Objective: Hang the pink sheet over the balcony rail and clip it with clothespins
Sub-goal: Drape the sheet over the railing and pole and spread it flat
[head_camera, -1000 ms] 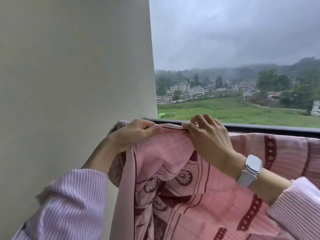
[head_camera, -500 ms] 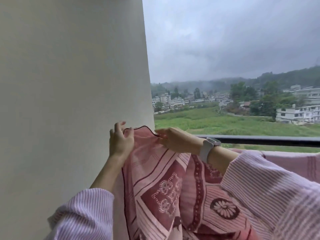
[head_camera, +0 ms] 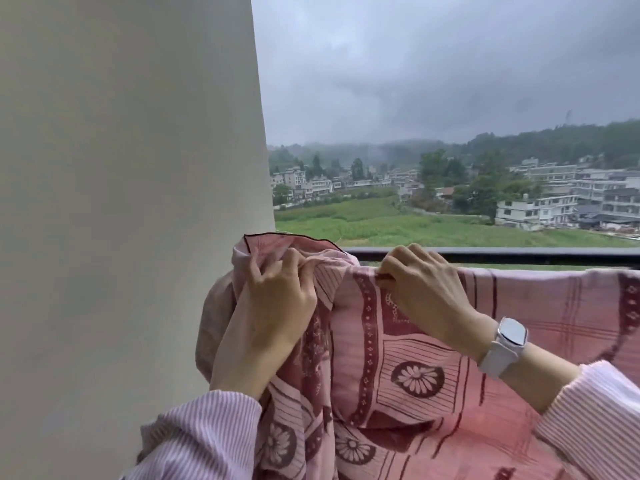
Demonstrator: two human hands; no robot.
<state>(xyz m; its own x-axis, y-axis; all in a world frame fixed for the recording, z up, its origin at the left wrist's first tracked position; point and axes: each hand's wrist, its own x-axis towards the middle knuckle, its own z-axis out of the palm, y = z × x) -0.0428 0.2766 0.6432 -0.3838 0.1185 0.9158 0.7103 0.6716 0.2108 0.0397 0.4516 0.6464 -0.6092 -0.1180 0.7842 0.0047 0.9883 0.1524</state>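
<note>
1. The pink cotton sheet with dark maroon flower and stripe print (head_camera: 398, 358) is bunched at the wall end of the dark metal balcony rail (head_camera: 519, 252); further right it already lies draped over the rail.
2. The left hand (head_camera: 277, 292) grips a gathered fold of the sheet near its dark-hemmed corner, fingers curled into the cloth, right beside the plain cream wall (head_camera: 131, 202).
3. The right hand (head_camera: 422, 285), with a white smartwatch on a white strap (head_camera: 507, 341) at the wrist, pinches the sheet's top edge where it meets the rail.
4. Judged from this, the step in hand is hanging and spreading: the corner is not yet laid over the rail.
5. No clothespins are visible, so clipping appears not to have begun.
6. The next move likely calls for lifting the bunched corner over the rail, pulling the edge flat toward the wall, then freeing one hand to fetch a pin.
</note>
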